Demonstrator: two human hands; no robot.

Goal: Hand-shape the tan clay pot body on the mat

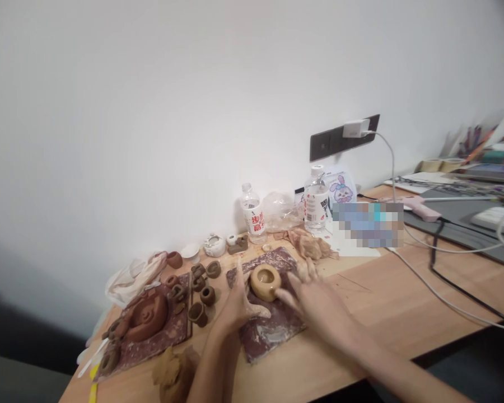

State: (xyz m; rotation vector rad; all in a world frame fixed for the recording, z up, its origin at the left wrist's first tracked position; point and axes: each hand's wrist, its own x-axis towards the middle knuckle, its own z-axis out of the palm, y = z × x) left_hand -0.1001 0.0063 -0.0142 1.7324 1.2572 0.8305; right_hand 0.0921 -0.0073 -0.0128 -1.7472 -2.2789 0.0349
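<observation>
Fingers (259, 310) spread, left hand (242, 305) and right hand (315, 291) flank a clay pot (265, 280). Light, even pressure should keep it round.

Across the wooden table (373, 324) I see two smeared maroon boards (273, 336), small brown clay pots (197, 314), a labelled plastic bottle (254, 218), an ochre clay lump (172, 375) and a grey mat (457, 226).

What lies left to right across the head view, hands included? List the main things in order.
Reddish-brown clay pot → cluster of small brown clay cups → left hand → yellowish clay bowl → right hand → white plug-in charger → pink glue gun.
</observation>
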